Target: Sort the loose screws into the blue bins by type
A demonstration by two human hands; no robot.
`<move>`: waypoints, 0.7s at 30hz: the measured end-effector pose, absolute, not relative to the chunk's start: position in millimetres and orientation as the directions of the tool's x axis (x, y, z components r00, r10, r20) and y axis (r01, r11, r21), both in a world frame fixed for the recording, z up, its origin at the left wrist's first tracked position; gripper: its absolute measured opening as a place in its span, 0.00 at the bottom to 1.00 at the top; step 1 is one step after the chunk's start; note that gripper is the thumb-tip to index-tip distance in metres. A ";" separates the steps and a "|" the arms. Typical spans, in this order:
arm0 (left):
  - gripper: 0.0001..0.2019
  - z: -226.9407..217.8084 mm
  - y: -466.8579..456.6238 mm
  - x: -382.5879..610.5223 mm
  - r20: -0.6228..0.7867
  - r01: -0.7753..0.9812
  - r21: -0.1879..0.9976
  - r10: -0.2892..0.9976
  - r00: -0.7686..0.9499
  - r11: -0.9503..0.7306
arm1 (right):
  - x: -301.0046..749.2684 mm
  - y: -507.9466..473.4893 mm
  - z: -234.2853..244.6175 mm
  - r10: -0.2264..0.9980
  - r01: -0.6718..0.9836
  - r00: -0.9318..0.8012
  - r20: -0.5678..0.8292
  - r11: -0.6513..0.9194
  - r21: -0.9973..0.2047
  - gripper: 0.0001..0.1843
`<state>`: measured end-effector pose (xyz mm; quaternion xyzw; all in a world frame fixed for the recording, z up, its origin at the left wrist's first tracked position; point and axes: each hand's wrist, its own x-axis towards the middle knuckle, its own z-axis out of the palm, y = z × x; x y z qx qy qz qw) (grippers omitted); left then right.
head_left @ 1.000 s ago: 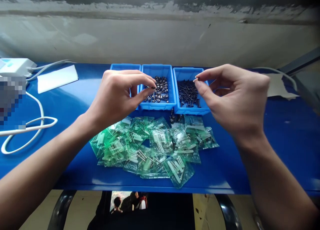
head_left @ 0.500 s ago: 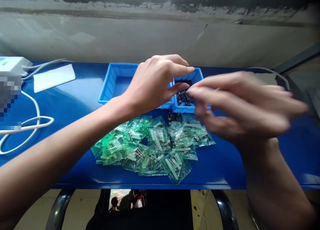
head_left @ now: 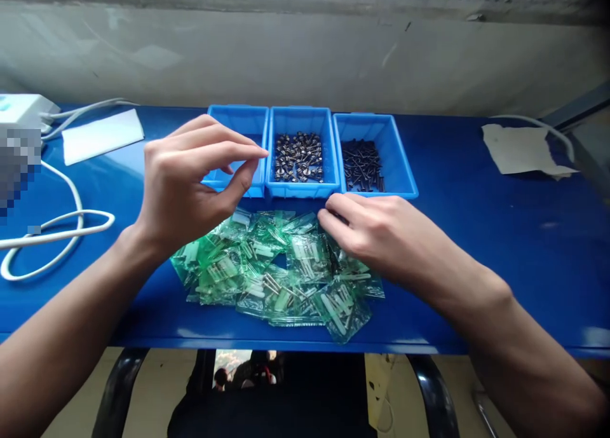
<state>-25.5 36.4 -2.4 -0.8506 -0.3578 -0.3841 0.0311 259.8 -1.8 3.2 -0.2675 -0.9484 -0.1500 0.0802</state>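
Note:
My left hand (head_left: 195, 177) hovers over the front of the left blue bin (head_left: 238, 112), thumb and forefinger pinched together. Whatever may be between those fingertips is too small to make out. Low in front of the bins, my right hand (head_left: 376, 231) has its fingers closed and pointing down at the upper edge of a pile of clear green plastic packets (head_left: 286, 292). Its fingertips are partly hidden. White plugs and metal screws show inside the packets. Shiny metal screws (head_left: 299, 158) fill the middle bin, and dark screws (head_left: 362, 164) lie in the right bin.
At the left stand a white power strip (head_left: 23, 114) and its looping cable (head_left: 71, 234), with a white card (head_left: 102, 136) beside them. A torn paper piece (head_left: 519, 150) lies at the far right. A wall rises behind the blue table (head_left: 457, 171).
My left hand has moved left, off the middle bin. My right hand has come down and left from beside the right bin to the packets. The middle bin's screws now show.

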 end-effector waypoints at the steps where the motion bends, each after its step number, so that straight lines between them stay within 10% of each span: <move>1: 0.06 -2.4 36.2 -25.4 0.678 0.633 0.221 0.584 0.447 -0.742 | 260.3 0.5 3.8 0.489 0.542 -0.822 0.291 0.829 0.136 0.13; 6: 0.08 -2.8 34.5 -22.6 0.653 0.617 0.211 0.579 0.488 -0.758 | 255.6 11.7 9.3 0.627 0.616 -0.487 0.608 0.740 -0.269 0.08; 11: 0.10 -7.0 36.1 -22.1 0.616 0.620 0.167 0.572 0.541 -0.766 | 260.2 6.8 18.3 0.580 0.624 -0.498 0.645 0.756 -0.198 0.09; 17: 0.11 -11.2 38.5 -22.4 0.560 0.624 0.145 0.584 0.588 -0.768 | 264.3 1.1 6.9 0.508 0.522 -0.845 0.166 0.852 0.050 0.14; 21: 0.11 -10.9 37.3 -21.2 0.556 0.633 0.147 0.593 0.583 -0.760 | 259.0 4.1 4.5 0.496 0.515 -0.806 0.322 0.856 -0.029 0.09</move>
